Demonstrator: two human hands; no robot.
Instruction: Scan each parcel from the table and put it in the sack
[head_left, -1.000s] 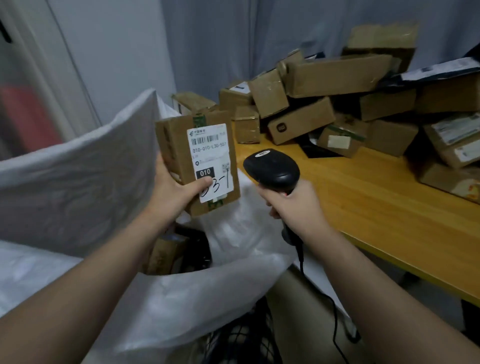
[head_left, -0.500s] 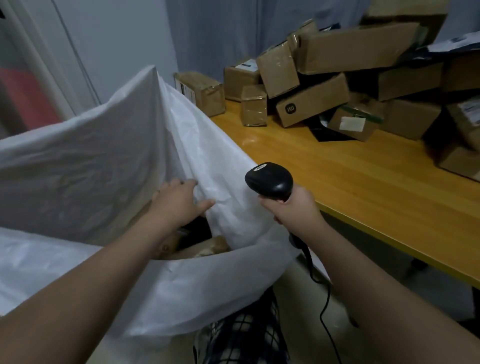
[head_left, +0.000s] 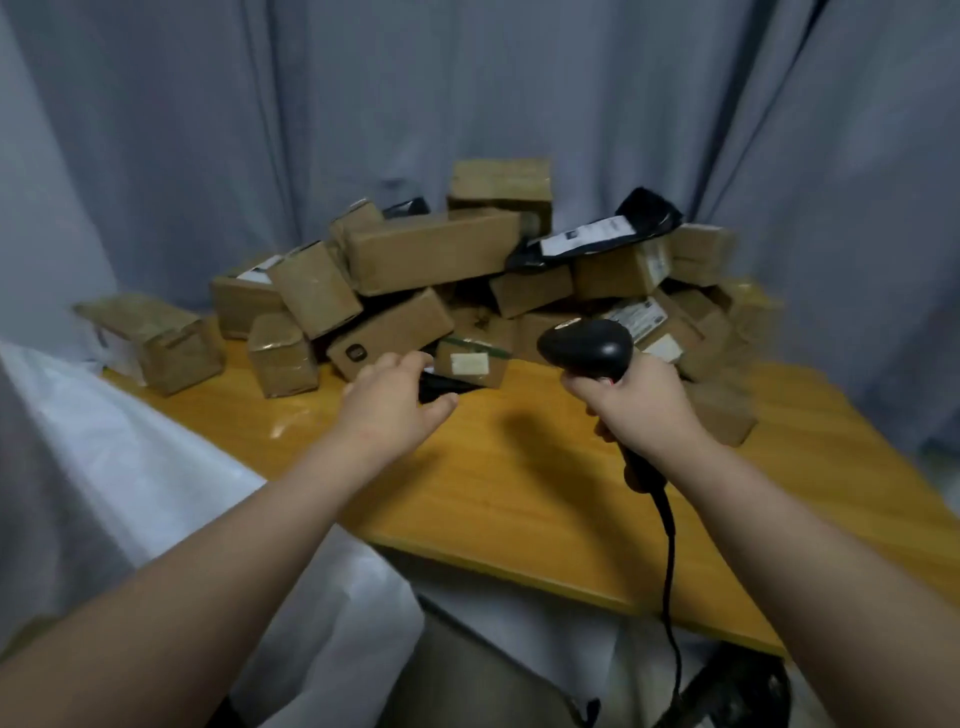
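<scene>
Now on the pick step: left grip apart and empty, reaching for green-taped box at 12 o'clock, front of pile on table. Right grip clamped on scanner, 1 o'clock. Next: clamp box, turn label to scanner. Sack at 8 o'clock. Black mailer under box, by thumb; could snag.

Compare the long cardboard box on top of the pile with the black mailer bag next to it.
The long cardboard box is brown and rigid; the black mailer bag is glossy and sagging. The bag shows a white label; the box's visible faces show none. Both lie tilted high on the pile.
</scene>
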